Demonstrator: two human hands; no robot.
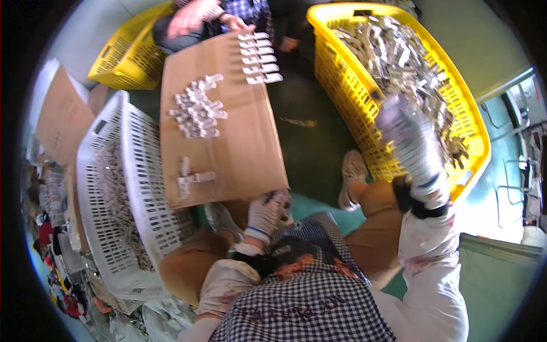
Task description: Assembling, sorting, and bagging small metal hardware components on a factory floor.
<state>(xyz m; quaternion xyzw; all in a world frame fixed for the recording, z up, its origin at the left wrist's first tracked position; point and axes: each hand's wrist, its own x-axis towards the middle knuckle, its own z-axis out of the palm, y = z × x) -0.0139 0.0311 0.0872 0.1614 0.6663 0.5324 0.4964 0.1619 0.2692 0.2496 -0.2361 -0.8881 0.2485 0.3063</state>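
My left hand (266,215), in a striped glove, is closed at the near right corner of the cardboard sheet (245,154), by my lap. What its fingers hold, if anything, I cannot make out. My right hand (407,128), in a matching glove, is smeared by motion at the near side of the yellow basket (345,85). Shiny metal pieces (393,54) fill that basket. On the cardboard lie a heap of small whitish pieces (196,108), a few separate pieces (194,179) nearer me, and a neat row of white-ended strips (259,57) at the far right edge.
A white basket (151,171) holding many small pieces stands left of the cardboard. Beyond it is another yellow basket (125,54). Across from me sits a person, whose hand (236,23) is at the cardboard's far edge. My knees are on both sides.
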